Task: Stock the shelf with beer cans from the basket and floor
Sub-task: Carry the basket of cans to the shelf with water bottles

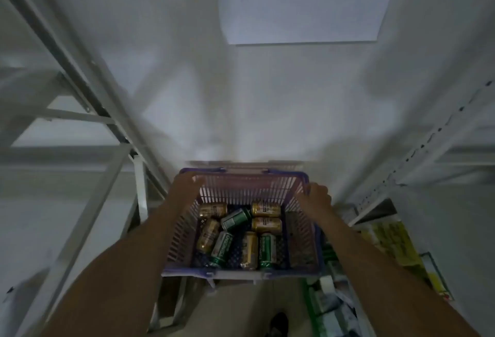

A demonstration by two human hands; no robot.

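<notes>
Gripping basket (300, 232) by both top side rims: my left hand (187, 185) closed over left rim, my right hand (316, 197) closed over right rim. Basket was lifted off floor, between white shelf frames (80, 111), near wall (267, 100). Beer cans (241, 234), gold and green, lay on sides, jumbled on basket bottom. Picture was blurred; yellow packs (393, 243) at lower right.

Open basket (300, 218) top; cans (249, 232) crowding left floor, right strip bare.
</notes>
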